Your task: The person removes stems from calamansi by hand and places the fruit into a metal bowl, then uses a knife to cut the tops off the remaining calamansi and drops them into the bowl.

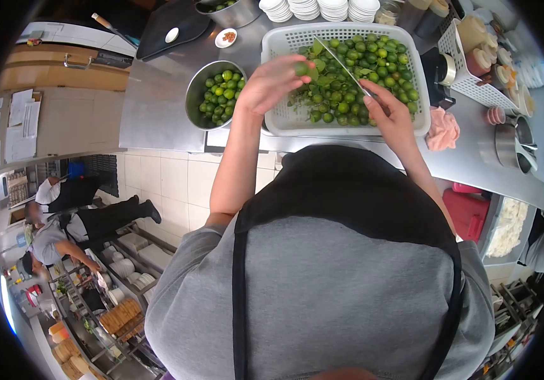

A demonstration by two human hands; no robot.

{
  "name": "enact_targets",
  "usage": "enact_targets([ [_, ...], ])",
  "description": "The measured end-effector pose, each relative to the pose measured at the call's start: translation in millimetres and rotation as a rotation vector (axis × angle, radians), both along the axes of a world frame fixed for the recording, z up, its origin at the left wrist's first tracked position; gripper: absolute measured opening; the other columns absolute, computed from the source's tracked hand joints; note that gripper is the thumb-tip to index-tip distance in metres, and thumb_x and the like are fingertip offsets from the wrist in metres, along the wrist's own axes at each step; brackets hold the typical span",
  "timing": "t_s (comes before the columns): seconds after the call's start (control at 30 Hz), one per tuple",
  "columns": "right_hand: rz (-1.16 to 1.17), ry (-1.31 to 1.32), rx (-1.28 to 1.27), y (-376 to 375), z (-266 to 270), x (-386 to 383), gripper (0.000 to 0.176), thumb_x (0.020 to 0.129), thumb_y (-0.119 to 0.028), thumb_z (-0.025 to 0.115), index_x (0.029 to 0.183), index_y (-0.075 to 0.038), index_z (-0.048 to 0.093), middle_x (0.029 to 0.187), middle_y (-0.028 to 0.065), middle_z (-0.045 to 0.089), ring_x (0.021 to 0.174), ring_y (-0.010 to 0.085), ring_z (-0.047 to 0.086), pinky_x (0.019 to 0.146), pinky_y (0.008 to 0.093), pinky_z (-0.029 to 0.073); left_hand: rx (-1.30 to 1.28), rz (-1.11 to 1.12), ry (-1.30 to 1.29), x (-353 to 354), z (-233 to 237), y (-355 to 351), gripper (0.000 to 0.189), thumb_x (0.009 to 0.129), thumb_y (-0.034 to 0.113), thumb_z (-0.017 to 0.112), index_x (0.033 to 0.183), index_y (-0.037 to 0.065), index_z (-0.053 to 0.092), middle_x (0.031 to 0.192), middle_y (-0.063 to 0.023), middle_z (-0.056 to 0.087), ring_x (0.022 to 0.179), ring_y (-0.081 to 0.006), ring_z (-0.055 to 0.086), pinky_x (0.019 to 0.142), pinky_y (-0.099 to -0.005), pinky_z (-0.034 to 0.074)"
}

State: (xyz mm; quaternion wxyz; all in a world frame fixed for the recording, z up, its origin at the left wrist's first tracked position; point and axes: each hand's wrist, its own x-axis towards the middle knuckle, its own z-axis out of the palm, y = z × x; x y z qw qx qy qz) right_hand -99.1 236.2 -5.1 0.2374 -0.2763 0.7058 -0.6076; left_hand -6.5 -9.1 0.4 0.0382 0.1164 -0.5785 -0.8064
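My left hand (pixel 272 82) pinches a small green lime (pixel 301 68) above the near left corner of a white slotted basket (pixel 348 33). That basket is full of green limes (pixel 373 60) with some leaves mixed in. My right hand (pixel 391 113) grips the handle of a knife (pixel 341 63) whose thin blade runs up and left toward the held lime. To the left of the basket, a round steel bowl (pixel 196 95) on the steel counter (pixel 158 107) holds more limes.
Stacks of white dishes (pixel 319 9) line the back. A white caddy of cups (pixel 484 60) and a pink cloth (pixel 443 130) sit at the right, a steel pot (pixel 509 145) beyond. A dark tray (pixel 170 28) lies at the back left. Other people work at lower left.
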Motion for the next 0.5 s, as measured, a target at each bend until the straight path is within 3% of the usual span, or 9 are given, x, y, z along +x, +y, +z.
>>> enact_targets([
  [0.07,0.003,0.012,-0.006,-1.6,-1.4,0.4,0.031,0.088,-0.016,0.057,0.118,-0.009,0.057,0.075,-0.0026,0.056,0.061,0.0039,0.042,0.056,0.0191,0.036,-0.144,-0.015,-0.032,-2.6,-1.7,4.8,0.031,0.084,0.003,0.053,0.115,-0.001,0.054,0.107,-0.0143,0.059,0.091,-0.0174,0.061,0.078,-0.0259,0.050],
  [0.13,0.009,0.023,-0.008,-1.3,-0.5,1.1,0.032,0.088,-0.016,0.058,0.118,-0.009,0.056,0.076,-0.0026,0.056,0.062,0.0038,0.042,0.057,0.0190,0.036,-0.548,0.120,-0.366,-2.6,-4.6,15.1,0.030,0.085,0.004,0.054,0.114,0.002,0.056,0.107,-0.0131,0.059,0.090,-0.0173,0.062,0.077,-0.0264,0.050],
  [0.2,0.013,0.023,0.022,0.7,2.0,1.3,0.032,0.088,-0.016,0.057,0.118,-0.008,0.056,0.077,-0.0024,0.058,0.064,0.0039,0.044,0.059,0.0189,0.037,-0.456,0.157,-0.258,-1.1,-15.6,14.0,0.027,0.085,0.006,0.055,0.112,0.004,0.057,0.107,-0.0134,0.059,0.088,-0.0182,0.062,0.078,-0.0277,0.050],
  [0.27,0.017,0.022,0.036,1.9,1.0,1.1,0.032,0.088,-0.016,0.057,0.118,-0.008,0.056,0.080,-0.0019,0.059,0.065,0.0040,0.045,0.060,0.0190,0.037,-0.143,0.207,-0.045,1.1,-17.4,9.6,0.027,0.085,0.005,0.054,0.112,0.002,0.056,0.101,-0.0119,0.060,0.088,-0.0198,0.062,0.081,-0.0297,0.050],
  [0.3,0.024,0.024,0.047,1.2,0.9,1.2,0.032,0.088,-0.016,0.057,0.118,-0.008,0.056,0.082,-0.0014,0.060,0.066,0.0040,0.045,0.061,0.0192,0.038,-0.144,0.211,-0.046,2.7,-15.0,8.5,0.027,0.085,0.005,0.054,0.112,0.002,0.056,0.101,-0.0119,0.060,0.088,-0.0198,0.062,0.081,-0.0297,0.050],
  [0.37,0.031,0.011,0.026,-1.4,2.9,4.8,0.032,0.088,-0.016,0.057,0.118,-0.007,0.056,0.085,-0.0009,0.061,0.067,0.0039,0.046,0.062,0.0192,0.039,0.123,0.223,0.015,2.8,-8.6,8.6,0.028,0.085,0.003,0.054,0.113,0.000,0.054,0.096,-0.0097,0.059,0.090,-0.0214,0.061,0.082,-0.0304,0.050],
  [0.5,0.069,-0.021,0.012,-4.1,5.4,9.8,0.032,0.089,-0.017,0.056,0.119,-0.006,0.055,0.095,0.0009,0.063,0.073,0.0041,0.048,0.068,0.0199,0.041,0.189,0.226,0.087,3.1,-2.3,14.6,0.030,0.085,0.003,0.056,0.114,-0.002,0.052,0.091,-0.0075,0.057,0.091,-0.0221,0.061,0.081,-0.0304,0.050],
])
